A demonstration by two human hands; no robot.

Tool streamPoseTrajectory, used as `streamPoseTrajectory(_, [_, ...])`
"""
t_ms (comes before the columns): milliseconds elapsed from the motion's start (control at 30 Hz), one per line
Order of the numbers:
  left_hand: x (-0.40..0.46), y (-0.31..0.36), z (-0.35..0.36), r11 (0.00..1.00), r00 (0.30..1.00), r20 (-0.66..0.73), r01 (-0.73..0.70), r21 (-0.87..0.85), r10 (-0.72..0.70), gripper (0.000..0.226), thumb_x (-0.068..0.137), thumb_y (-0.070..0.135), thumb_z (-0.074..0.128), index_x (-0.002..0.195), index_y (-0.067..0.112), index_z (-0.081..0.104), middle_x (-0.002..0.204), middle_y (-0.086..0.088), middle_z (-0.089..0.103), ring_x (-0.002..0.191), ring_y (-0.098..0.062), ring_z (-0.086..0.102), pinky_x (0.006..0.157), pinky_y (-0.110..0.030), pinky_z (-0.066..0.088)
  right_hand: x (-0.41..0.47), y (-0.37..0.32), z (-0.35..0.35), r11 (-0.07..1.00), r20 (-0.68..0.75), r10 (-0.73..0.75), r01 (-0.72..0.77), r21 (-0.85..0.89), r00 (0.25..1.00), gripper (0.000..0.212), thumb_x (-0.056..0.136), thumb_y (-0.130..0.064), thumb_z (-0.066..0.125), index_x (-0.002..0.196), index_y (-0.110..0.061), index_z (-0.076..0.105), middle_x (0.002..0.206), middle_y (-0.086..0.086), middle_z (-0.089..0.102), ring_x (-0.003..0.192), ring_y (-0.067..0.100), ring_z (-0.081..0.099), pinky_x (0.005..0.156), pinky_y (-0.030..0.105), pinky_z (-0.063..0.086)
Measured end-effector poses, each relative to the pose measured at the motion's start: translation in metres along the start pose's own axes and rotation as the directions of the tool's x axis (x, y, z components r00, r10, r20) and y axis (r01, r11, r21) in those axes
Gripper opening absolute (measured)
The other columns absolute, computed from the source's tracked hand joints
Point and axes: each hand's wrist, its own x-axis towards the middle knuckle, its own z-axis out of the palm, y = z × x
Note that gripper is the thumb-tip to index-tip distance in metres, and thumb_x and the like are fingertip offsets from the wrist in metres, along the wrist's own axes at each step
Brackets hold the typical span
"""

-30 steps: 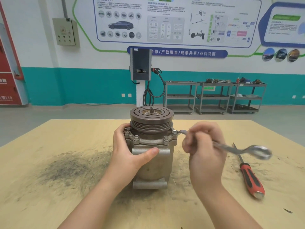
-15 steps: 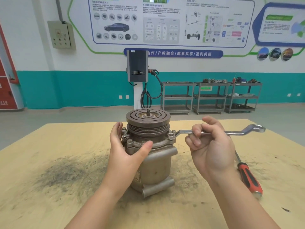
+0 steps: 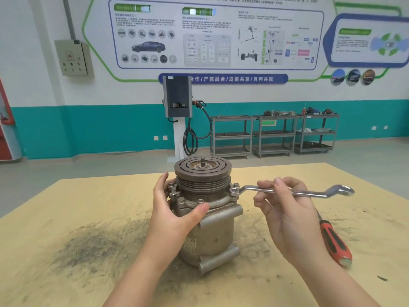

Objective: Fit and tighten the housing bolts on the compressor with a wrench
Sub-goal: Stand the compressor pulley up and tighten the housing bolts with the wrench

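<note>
Dull cast-metal compressor [image 3: 208, 227], shiny chromed wrench [image 3: 294, 191], matt scuffed wooden table [image 3: 66, 262]

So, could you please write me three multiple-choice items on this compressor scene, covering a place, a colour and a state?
1. Where does the screwdriver lie?
A. on the table right of the compressor
B. on top of the compressor
C. in the left hand

2. What colour is its handle?
A. blue
B. red and black
C. yellow

3. What is the right hand doing?
A. resting flat
B. holding the wrench
C. pointing

Answers: 1 A, it lies on the table beyond the right wrist; 2 B, red grip with black insets; 3 B, fingers curl round the shank, ring end on a bolt.
</note>
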Motion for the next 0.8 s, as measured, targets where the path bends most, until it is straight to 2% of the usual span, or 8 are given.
streamPoseTrajectory(67, [-0.001, -0.001, 0.000, 1.000, 1.000, 0.000, -0.002, -0.005, 0.002, 0.108, 0.047, 0.072, 0.078, 0.139, 0.056, 0.023, 0.117, 0.053, 0.042, 0.111, 0.026, 0.045, 0.092, -0.012, 0.040, -0.020, 0.006, 0.001, 0.909, 0.105, -0.271, 0.291, -0.299, 0.957, 0.011, 0.091, -0.023, 0.060, 0.089, -0.017, 0.051, 0.086, 0.005, 0.071, 0.074, 0.018, 0.068, 0.068, 0.024, 0.055])
streamPoseTrajectory(133, [-0.003, -0.001, 0.002, 1.000, 1.000, 0.001, -0.006, -0.004, 0.006, 0.088, 0.050, 0.070, 0.078, 0.124, 0.061, 0.031, 0.113, 0.052, 0.047, 0.110, 0.021, 0.051, 0.087, -0.012, 0.045, -0.033, 0.014, 0.004, 0.617, 0.380, -0.424, 0.569, -0.543, 0.822, 0.010, 0.090, -0.020, 0.067, 0.090, -0.026, 0.059, 0.093, -0.004, 0.070, 0.094, 0.012, 0.068, 0.081, 0.020, 0.052])
streamPoseTrajectory(200, [-0.004, 0.000, 0.003, 1.000, 1.000, -0.006, -0.013, -0.013, 0.013, 0.078, 0.053, 0.066, 0.077, 0.118, 0.061, 0.034, 0.111, 0.046, 0.052, 0.109, 0.013, 0.057, 0.089, -0.019, 0.048, -0.037, 0.022, 0.010, 0.372, 0.585, -0.432, 0.726, -0.578, 0.687, 0.022, 0.086, -0.007, 0.067, 0.097, -0.025, 0.062, 0.101, -0.002, 0.066, 0.103, 0.005, 0.062, 0.087, 0.015, 0.048])
streamPoseTrajectory(333, [-0.006, 0.001, 0.005, 0.998, 1.000, -0.011, -0.028, -0.051, 0.027, 0.077, 0.053, 0.059, 0.078, 0.118, 0.056, 0.036, 0.111, 0.041, 0.056, 0.109, 0.009, 0.059, 0.099, -0.030, 0.048, -0.030, 0.016, 0.027, 0.235, 0.669, -0.456, 0.805, -0.545, 0.587, 0.014, 0.090, -0.006, 0.056, 0.095, -0.009, 0.068, 0.097, 0.004, 0.065, 0.093, 0.009, 0.062, 0.080, 0.020, 0.051])
streamPoseTrajectory(433, [-0.007, 0.003, 0.003, 0.999, 1.000, 0.017, -0.015, -0.035, 0.015, 0.079, 0.052, 0.064, 0.077, 0.115, 0.069, 0.031, 0.112, 0.046, 0.052, 0.110, 0.016, 0.053, 0.104, -0.032, 0.046, -0.022, -0.001, 0.026, 0.525, 0.345, -0.572, 0.656, -0.542, 0.744, 0.015, 0.098, -0.019, 0.047, 0.099, -0.027, 0.059, 0.093, -0.002, 0.068, 0.080, 0.012, 0.067, 0.074, 0.021, 0.053])
streamPoseTrajectory(533, [-0.007, 0.007, 0.000, 1.000, 0.999, 0.045, 0.000, -0.019, 0.001, 0.090, 0.049, 0.064, 0.080, 0.119, 0.072, 0.024, 0.123, 0.044, 0.044, 0.122, 0.009, 0.050, 0.110, -0.038, 0.044, -0.004, -0.013, 0.020, 0.927, -0.109, -0.296, 0.258, -0.271, 0.949, 0.014, 0.100, -0.009, 0.039, 0.100, -0.021, 0.046, 0.079, 0.007, 0.072, 0.060, 0.017, 0.063, 0.059, 0.022, 0.052])
streamPoseTrajectory(633, [-0.007, 0.008, 0.000, 1.000, 0.998, 0.062, -0.002, 0.000, 0.002, 0.092, 0.049, 0.066, 0.079, 0.118, 0.075, 0.018, 0.126, 0.047, 0.037, 0.127, 0.007, 0.046, 0.113, -0.038, 0.041, 0.015, -0.012, 0.010, 0.999, -0.180, 0.044, -0.044, 0.006, 0.983, 0.017, 0.098, 0.003, 0.037, 0.101, -0.011, 0.045, 0.067, 0.009, 0.070, 0.050, 0.015, 0.057, 0.051, 0.022, 0.050])
streamPoseTrajectory(800, [-0.008, 0.011, 0.001, 1.000, 0.999, 0.052, 0.001, 0.009, -0.001, 0.090, 0.049, 0.067, 0.077, 0.115, 0.078, 0.016, 0.123, 0.049, 0.037, 0.120, 0.021, 0.042, 0.109, -0.026, 0.039, 0.034, -0.008, 0.004, 0.961, -0.059, 0.270, -0.266, 0.074, 0.961, 0.011, 0.096, 0.003, 0.042, 0.099, -0.007, 0.045, 0.068, 0.011, 0.067, 0.053, 0.018, 0.055, 0.050, 0.024, 0.049])
